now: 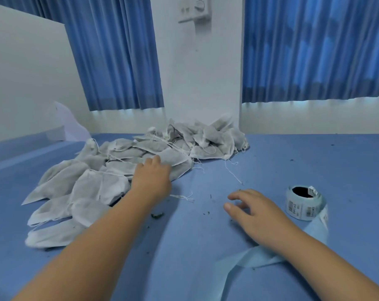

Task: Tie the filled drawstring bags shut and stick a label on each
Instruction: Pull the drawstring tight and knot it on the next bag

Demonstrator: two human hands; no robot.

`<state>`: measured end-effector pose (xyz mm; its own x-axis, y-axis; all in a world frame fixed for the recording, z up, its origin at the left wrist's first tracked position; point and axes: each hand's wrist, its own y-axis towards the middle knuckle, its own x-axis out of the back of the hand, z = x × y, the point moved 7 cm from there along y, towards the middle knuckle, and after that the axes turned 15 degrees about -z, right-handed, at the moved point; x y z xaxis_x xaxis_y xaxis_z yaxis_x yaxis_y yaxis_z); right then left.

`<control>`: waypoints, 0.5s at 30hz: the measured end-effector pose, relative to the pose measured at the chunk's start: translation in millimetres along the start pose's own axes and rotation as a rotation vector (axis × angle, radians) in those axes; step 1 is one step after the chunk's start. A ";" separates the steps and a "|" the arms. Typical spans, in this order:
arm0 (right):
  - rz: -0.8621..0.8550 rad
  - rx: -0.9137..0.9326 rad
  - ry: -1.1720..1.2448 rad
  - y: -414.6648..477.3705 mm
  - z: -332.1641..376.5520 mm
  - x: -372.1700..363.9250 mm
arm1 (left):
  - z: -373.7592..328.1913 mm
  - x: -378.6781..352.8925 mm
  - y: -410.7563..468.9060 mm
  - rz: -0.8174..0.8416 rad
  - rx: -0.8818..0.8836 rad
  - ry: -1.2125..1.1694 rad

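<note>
A long heap of white filled drawstring bags (127, 166) runs across the blue table from the near left to the wall pillar, with loose strings trailing out. My left hand (151, 174) reaches into the heap's right edge, fingers laid on a bag (173, 158); whether it grips the bag is hidden. My right hand (255, 211) hovers low over the bare table, fingers spread, holding nothing. A roll of printed labels (303, 203) stands just right of that hand, its pale blue backing strip (245, 263) trailing toward me under my right forearm.
The blue table (205, 246) carries scattered dark herb crumbs (157, 215). A white pillar (201, 83) and blue curtains (314, 51) stand behind. A white partition (28, 72) closes the left side, with a pale sheet (72, 124) leaning near it.
</note>
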<state>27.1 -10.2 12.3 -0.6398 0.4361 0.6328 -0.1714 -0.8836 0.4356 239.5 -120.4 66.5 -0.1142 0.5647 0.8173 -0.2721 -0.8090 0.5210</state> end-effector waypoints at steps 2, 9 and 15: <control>0.006 0.005 -0.008 0.6 1.7 -0.7 | 7.5 -10.2 12.0 0.073 0.021 0.078; 0.048 0.040 -0.018 -3.0 4.5 -9.3 | 15.5 -48.4 16.3 0.354 0.160 0.110; 0.054 0.068 -0.005 -4.7 10.3 -11.0 | 5.1 -24.8 23.9 0.151 0.218 -0.188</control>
<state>42.6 -9.1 9.9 -0.6429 0.3889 0.6598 -0.0853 -0.8925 0.4429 240.7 -154.5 60.0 0.0460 0.4120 0.9100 -0.0519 -0.9088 0.4141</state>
